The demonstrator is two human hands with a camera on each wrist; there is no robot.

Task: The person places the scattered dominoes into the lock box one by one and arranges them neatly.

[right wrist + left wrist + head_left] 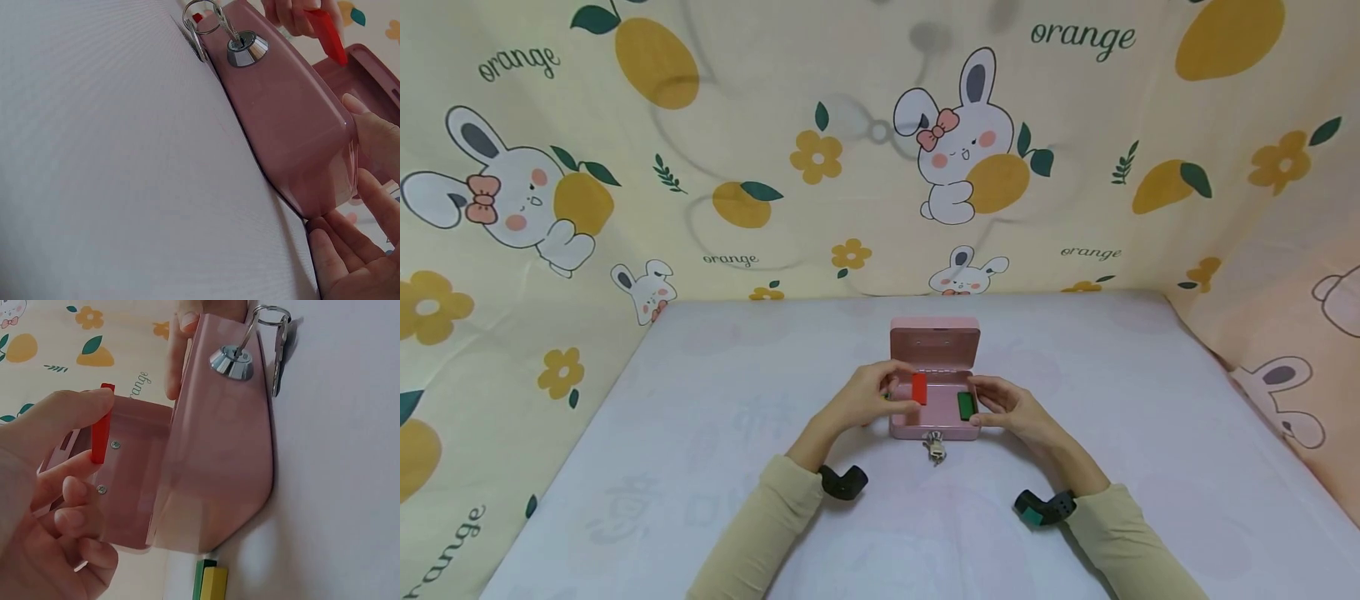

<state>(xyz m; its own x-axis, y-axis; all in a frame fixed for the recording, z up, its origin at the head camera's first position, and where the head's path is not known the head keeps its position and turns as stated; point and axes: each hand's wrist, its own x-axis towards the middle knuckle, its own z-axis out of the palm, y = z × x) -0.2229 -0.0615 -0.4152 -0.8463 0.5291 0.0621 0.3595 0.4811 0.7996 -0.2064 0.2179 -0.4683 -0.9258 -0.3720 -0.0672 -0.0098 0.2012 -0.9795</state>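
A pink cash box [908,432] stands with its lid [934,346] raised at the back. Between thumb and fingertip, my left hand [871,396] pinches a red block [101,428] above the left part of the box. Inside, at the right, lies a green block [966,406]. My right hand [1011,406] holds the box's right side, thumb near the front corner and fingers along the end wall. A key sits in the round silver lock [247,49] on the front, with a ring and another key [936,450] hanging from it.
On the table left of the box, a green block [203,575] and a yellow block [214,582] lie side by side, mostly hidden by my left hand in the head view. A white cloth [700,433] covers the table. Behind it hangs a printed curtain [865,208].
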